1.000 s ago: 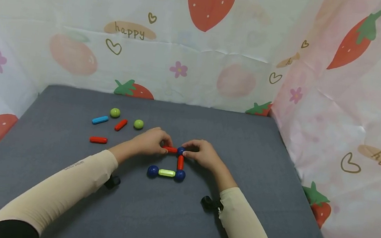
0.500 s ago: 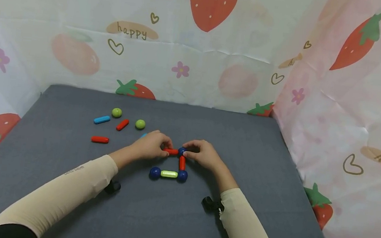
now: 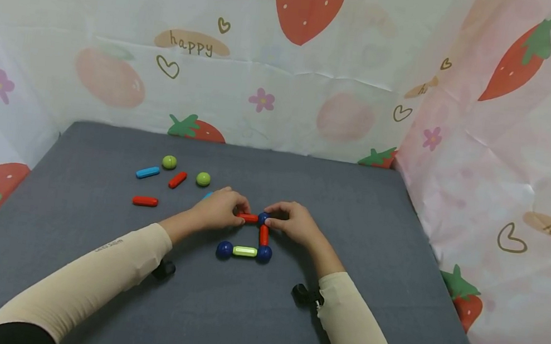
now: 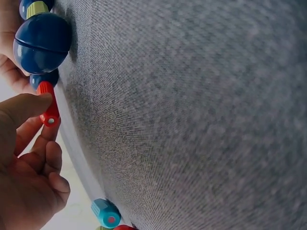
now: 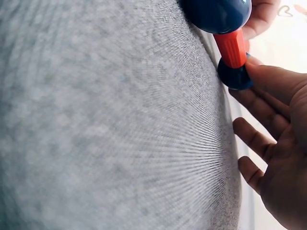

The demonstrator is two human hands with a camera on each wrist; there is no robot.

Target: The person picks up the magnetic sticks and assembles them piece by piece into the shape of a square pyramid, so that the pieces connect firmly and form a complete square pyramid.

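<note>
My left hand (image 3: 221,209) pinches a red magnetic rod (image 3: 249,218) between thumb and fingers. The rod's right end meets a dark blue ball (image 3: 263,219), which my right hand (image 3: 297,225) pinches from the right. From that ball a second red rod (image 3: 264,235) runs toward me to another blue ball (image 3: 264,254). A yellow-green rod (image 3: 244,252) links this one to a third blue ball (image 3: 224,250) on the left. In the left wrist view, the free end of the held red rod (image 4: 50,117) shows a small round tip.
Left of the hands lie two loose red rods (image 3: 145,201), a blue rod (image 3: 147,172) and two green balls (image 3: 169,162). Another blue piece (image 3: 208,195) peeks out behind my left hand. Patterned cloth (image 3: 295,84) hangs behind the grey table (image 3: 353,202).
Both hands keep their hold on the rod and the ball, almost still. The whole head view has shifted slightly, and the blue piece behind my left hand has come into sight.
</note>
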